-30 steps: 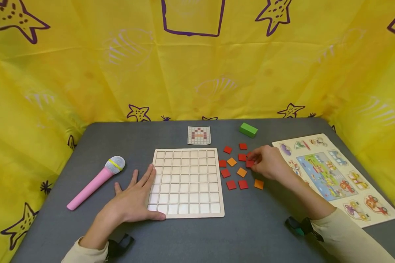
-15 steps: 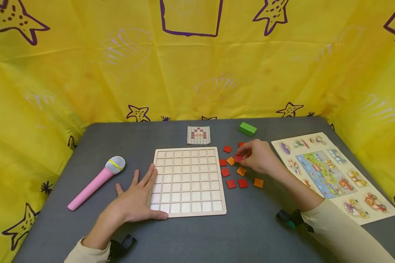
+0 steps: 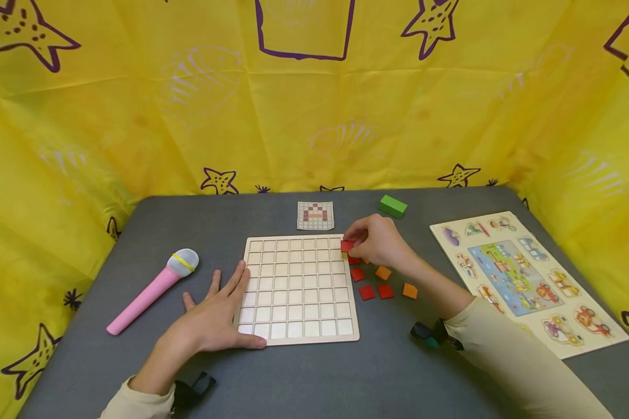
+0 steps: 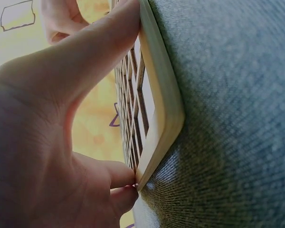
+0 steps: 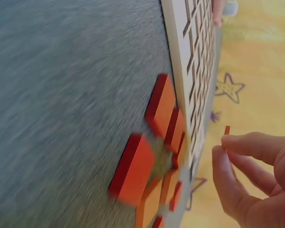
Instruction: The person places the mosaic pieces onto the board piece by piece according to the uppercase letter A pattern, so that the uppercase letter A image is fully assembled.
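Observation:
A pale wooden grid board (image 3: 293, 291) lies flat on the grey table. My left hand (image 3: 215, 317) rests at its near left corner, fingers straight along the left side and thumb on the front edge; the left wrist view shows this thumb (image 4: 99, 42) close up. Between thumb and fingertips, my right hand (image 3: 382, 241) pinches a red square tile (image 3: 347, 246) above the board's right edge. That tile (image 5: 227, 129) appears edge-on in the right wrist view. Several red tiles (image 3: 367, 292) and orange tiles (image 3: 383, 273) lie right of the board, some hidden by the right hand.
Behind the board lies a small pattern card (image 3: 315, 216) with red and orange squares. A green block (image 3: 393, 206) stands at the back. A pink toy microphone (image 3: 147, 297) lies left, and a picture puzzle board (image 3: 555, 314) lies right. Yellow cloth (image 3: 314, 116) surrounds the table.
My right hand has picked a red tile from the right of the scattered pile and carried it left to the board's right edge. The left hand stays at the board's corner.

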A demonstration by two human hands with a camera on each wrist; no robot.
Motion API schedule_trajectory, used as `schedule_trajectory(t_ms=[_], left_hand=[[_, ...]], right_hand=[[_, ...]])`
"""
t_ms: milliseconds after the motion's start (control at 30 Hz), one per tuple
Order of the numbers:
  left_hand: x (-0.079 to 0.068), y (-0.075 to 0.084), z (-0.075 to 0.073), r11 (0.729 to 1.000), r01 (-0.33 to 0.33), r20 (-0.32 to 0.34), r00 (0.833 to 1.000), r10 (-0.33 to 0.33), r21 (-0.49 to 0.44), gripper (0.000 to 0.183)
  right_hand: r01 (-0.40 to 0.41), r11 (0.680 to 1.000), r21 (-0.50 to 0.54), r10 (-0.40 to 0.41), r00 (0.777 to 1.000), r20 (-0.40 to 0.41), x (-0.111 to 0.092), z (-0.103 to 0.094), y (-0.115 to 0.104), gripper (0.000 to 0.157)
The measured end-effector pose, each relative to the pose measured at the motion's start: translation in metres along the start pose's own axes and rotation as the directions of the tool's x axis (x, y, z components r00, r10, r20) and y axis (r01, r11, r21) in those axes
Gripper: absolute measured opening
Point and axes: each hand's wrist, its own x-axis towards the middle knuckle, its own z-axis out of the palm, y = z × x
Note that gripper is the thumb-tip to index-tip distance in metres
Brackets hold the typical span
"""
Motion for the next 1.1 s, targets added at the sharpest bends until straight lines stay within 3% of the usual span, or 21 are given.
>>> schedule_trajectory(t_ms=[167, 567, 1100], left_hand=[[0.000, 0.000, 0.000, 1.000, 0.004, 0.005, 1.000, -0.004, -0.003, 0.147], [0.000, -0.001, 0.000, 1.000, 0.005, 0.007, 1.000, -0.005, -0.008, 0.147], [0.000, -0.001, 0.001, 1.000, 0.011, 0.012, 1.000, -0.010, -0.014, 0.148]], right_hand=[[0.002, 1.000, 0.024, -0.003, 1.000, 0.022, 0.015, 0.014, -0.011, 0.019], [-0.117, 0.984, 0.138, 0.105, 0.990, 0.090, 0.046, 0.047, -0.031, 0.022], [-0.179, 0.965, 0.192, 0.159, 0.980, 0.117, 0.067, 0.063, -0.043, 0.023]])
